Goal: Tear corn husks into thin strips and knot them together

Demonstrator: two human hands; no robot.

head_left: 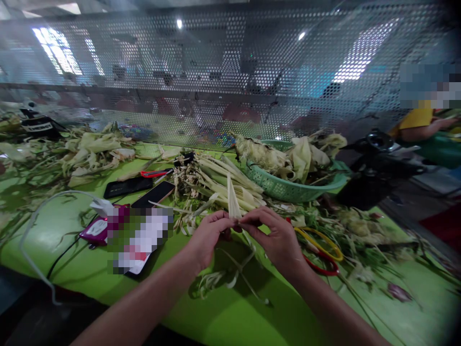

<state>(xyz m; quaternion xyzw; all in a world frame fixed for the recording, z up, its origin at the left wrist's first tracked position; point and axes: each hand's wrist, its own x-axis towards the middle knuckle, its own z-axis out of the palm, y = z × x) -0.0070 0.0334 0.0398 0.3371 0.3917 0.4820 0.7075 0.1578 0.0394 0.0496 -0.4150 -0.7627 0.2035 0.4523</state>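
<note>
Both hands meet over the green table, pinching the lower end of a pale corn husk (233, 199) that points away from me. My left hand (207, 240) grips it from the left with thumb and fingers. From the other side, my right hand (275, 235) pinches the same end between thumb and forefinger. Thin husk strips (234, 276) lie on the table under the hands. Just beyond is a bundle of pale husks (219, 175) with rough stem ends on the left. To the right rest scissors with yellow and red handle loops (322, 245).
A green basket (288, 185) of husks stands behind my right hand. Phones (127, 187), a red cutter (156, 173) and a purple device with cables (95, 230) lie left. Husk heaps (93, 151) line a perforated metal screen (216, 72). A person in yellow (418, 122) is far right.
</note>
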